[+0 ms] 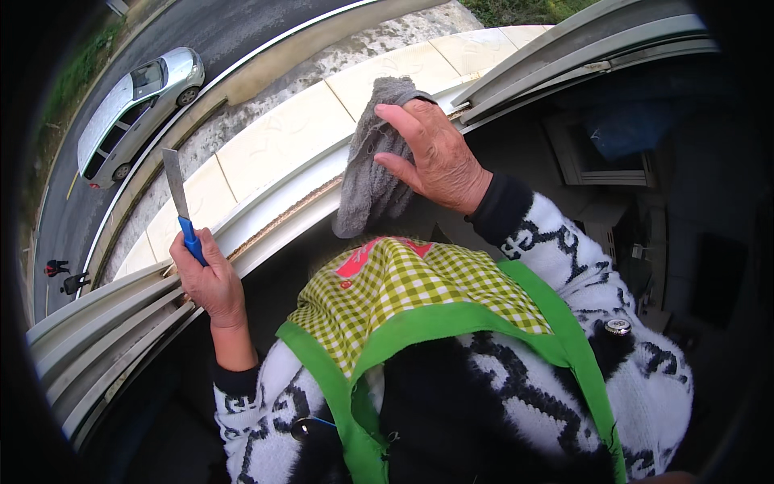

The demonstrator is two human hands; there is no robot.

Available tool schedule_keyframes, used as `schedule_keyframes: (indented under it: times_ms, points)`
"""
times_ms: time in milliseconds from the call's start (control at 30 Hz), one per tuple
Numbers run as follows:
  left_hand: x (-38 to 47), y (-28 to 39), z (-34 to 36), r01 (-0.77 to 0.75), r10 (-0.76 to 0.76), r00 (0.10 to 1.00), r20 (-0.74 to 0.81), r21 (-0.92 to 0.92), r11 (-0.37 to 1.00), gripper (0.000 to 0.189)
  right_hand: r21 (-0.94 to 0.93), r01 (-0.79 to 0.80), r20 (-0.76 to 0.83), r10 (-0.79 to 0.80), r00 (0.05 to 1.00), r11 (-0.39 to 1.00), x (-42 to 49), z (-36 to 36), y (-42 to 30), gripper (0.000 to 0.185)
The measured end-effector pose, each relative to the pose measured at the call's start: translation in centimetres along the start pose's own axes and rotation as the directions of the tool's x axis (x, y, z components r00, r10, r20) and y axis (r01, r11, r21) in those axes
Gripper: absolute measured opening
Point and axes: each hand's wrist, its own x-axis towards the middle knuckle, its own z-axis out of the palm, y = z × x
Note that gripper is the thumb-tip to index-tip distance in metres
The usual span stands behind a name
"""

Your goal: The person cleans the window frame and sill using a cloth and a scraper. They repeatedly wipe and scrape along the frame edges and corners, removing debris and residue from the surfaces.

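My left hand [208,275] grips the blue handle of a putty knife [183,206], its flat metal blade pointing up and outward over the window ledge. My right hand [438,151] holds a grey terry cloth [375,163], which hangs from the fingers over the window frame. Between the hands runs the white sill track [284,209] of an open sliding window, with brown dirt along its groove. Beyond the track lies a ledge of pale tiles [278,133]. A green checked apron [417,272] covers my chest.
Window sash frames [115,327] stand at the left and more sash frames [580,54] at the upper right. Outside and below are a road [242,30], a parked silver car [133,115] and two people [66,275]. Dim furniture [604,224] shows indoors at the right.
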Motion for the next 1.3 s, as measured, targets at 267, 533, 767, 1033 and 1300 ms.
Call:
schedule_keyframes:
  times_ms: [267,533,767,1033,1300]
  points:
    - [0.0,-0.9,0.7,0.048,-0.050,0.999,0.017,0.079,0.996,0.024,-0.253,-0.135,0.264,0.202,0.943,0.958,-1.6,0.3,4.1,0.049]
    - [0.6,1.6,2.2,-0.110,0.107,0.992,0.066,0.036,0.993,0.023,-0.165,-0.277,0.285,0.315,0.905,0.947,-1.7,0.6,2.5,0.038]
    - [0.3,3.5,1.7,-0.061,0.097,0.988,0.123,-0.265,0.962,0.017,-0.094,-0.179,0.258,0.198,0.946,0.979,-0.4,3.0,-2.5,0.037]
    - [-3.2,5.1,-1.5,0.014,0.126,0.948,0.291,-0.437,0.899,0.017,0.035,-0.085,0.265,0.073,0.962,0.996,0.5,6.0,-5.0,0.033]
    - [-6.1,2.7,-2.8,0.415,-0.113,0.870,0.479,-0.589,0.693,0.014,0.428,-0.185,0.056,0.178,0.982,0.885,2.9,6.7,-3.8,0.016]
